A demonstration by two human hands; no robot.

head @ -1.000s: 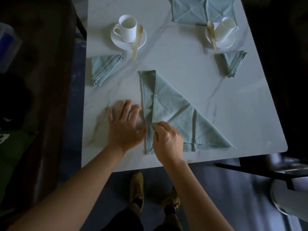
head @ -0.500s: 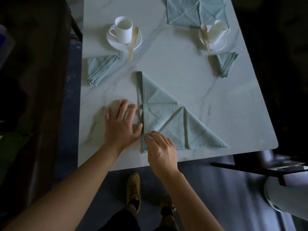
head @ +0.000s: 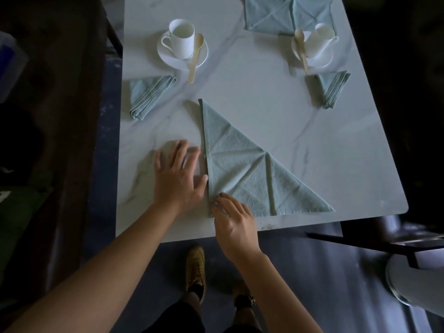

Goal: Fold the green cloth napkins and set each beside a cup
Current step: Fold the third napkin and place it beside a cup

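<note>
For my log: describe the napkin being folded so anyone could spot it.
On the marble table, find the near edge. The napkin there is a large flat triangle touched by the right hand; the others are small folded bundles or a spread square.

The light is dim and cool. The pale tabletop is the brightest thing before me, and everything round it sinks nearly to black. Soft shadows fall left of my left grip and of the napkin at its far tip, so the light comes from my right. My left fingers are slightly smeared. The floor at lower right is streaked and soft, and the wide lens bows the tabletop's edges.
</note>
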